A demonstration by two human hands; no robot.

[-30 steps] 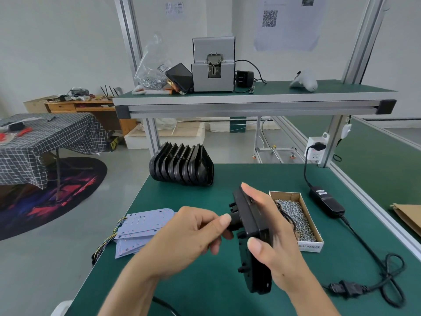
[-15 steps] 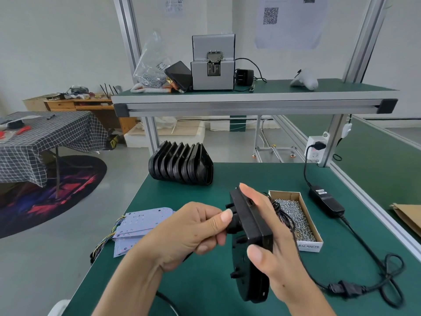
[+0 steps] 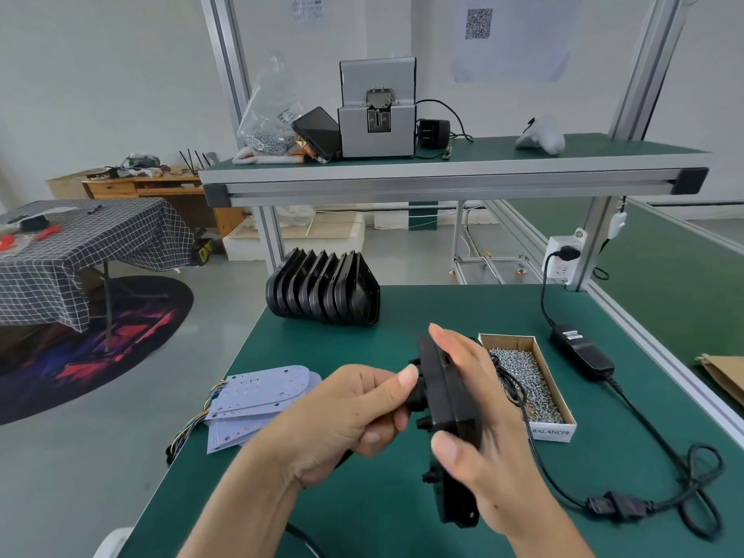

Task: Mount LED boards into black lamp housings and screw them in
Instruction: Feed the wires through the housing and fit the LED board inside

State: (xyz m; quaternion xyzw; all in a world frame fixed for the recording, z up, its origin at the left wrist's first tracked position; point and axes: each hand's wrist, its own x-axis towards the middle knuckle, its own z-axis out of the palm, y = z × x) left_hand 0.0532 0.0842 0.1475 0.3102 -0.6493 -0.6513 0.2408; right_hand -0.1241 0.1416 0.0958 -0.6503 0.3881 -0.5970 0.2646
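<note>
**Housing in both hands, boards waiting on table**

Head view (only view):
- Black lamp housing (image 3: 447,400) held edge-on above the green table (image 3: 402,517), roughly upright, between the two hands. Right hand (image 3: 483,436) wraps it from behind: fingers up the far face, thumb on the near lower edge, clamped on the body. Left hand (image 3: 350,412) pinches a small black knob or gland on the housing's left side w/ thumb and curled fingers. Exact part hidden by fingertips.
- Housing: matte black, rigid, moulded or cast look, flat slab w/ bosses sticking out. Judgement: stiff, moderate weight, not fragile; hold by the rim edges as now, clear of the inner seat where the board goes. Thin black cord trails from it to the right; could snag.
- LED boards (image 3: 261,396): fanned pile on table left of hands, pale thin sheets, rounded ends, dotted w/ small emitters, coloured wire tails (image 3: 193,420) over the table edge. Judgement: light, slightly flexy, scratch-prone; take by edges, not by wires.
- Stack of housings (image 3: 322,292) at table's far side, nested, leaning.
- Cardboard box of screws (image 3: 527,380) just right of hands; small, shiny, loose.
- Power adapter (image 3: 579,352) w/ looped cable, far right.
- No board seated that I can see.
</note>
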